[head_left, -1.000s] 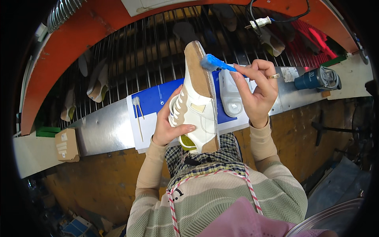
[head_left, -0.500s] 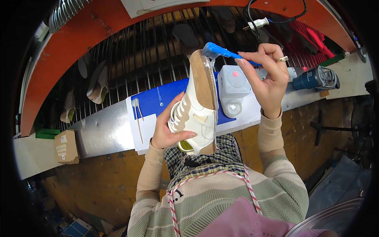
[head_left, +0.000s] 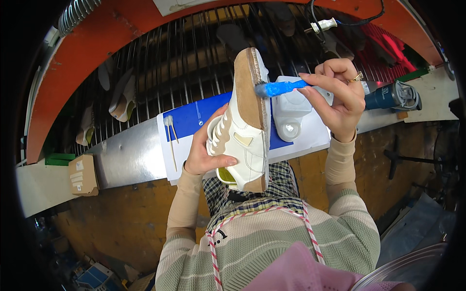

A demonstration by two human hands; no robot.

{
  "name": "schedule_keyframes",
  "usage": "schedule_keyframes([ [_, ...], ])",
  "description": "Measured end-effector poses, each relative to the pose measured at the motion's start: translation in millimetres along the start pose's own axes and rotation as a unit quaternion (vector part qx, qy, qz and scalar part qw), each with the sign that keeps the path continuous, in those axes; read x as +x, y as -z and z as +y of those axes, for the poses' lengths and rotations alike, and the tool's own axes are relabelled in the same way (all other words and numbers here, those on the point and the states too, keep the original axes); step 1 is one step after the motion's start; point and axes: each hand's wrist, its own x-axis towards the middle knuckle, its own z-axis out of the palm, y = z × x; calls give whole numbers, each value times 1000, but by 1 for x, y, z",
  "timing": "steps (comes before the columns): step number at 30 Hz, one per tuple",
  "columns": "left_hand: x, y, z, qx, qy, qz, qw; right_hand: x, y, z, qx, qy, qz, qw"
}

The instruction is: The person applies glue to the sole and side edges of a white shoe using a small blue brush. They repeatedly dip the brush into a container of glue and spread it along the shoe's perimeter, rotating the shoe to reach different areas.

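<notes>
My left hand (head_left: 206, 148) is closed around a white and tan sneaker upper (head_left: 238, 133) with green lining, its toe pointing away from me and its bottom edge turned to the right. Between thumb and fingers, my right hand (head_left: 340, 94) pinches a blue-handled brush (head_left: 281, 88). The bristles touch the side of the shoe along its lower edge, below the toe. Beyond the brush, partly covered by it and by my right hand, stands a translucent white plastic container (head_left: 293, 104) with a round opening low at its front.
Two swabs with clumped heads (head_left: 170, 128) lie on a blue and white sheet (head_left: 187, 116). Behind runs a roller conveyor (head_left: 189, 63) carrying several shoe parts, under an orange frame (head_left: 111, 39). A dark blue tumbler (head_left: 388, 96) stands right, a cardboard piece (head_left: 82, 174) left.
The brush has moved from the toe tip down along the shoe's right edge toward me. My right hand has shifted slightly right and nearer; the shoe stays in my left hand.
</notes>
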Motion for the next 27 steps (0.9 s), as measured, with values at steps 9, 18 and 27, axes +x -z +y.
schedule_keyframes([
  [9, 4, -5, 12, -38, 30, 18, 999, -8, 1, -10, 12, -5, -26, 1000],
  [18, 4, 1, -2, -115, 59, 45, 991, -16, -20, -8, 114, -174, -6, 978],
  [27, -1, 5, -16, -211, 76, 74, 972, 8, -46, 21, 194, -260, 53, 944],
])
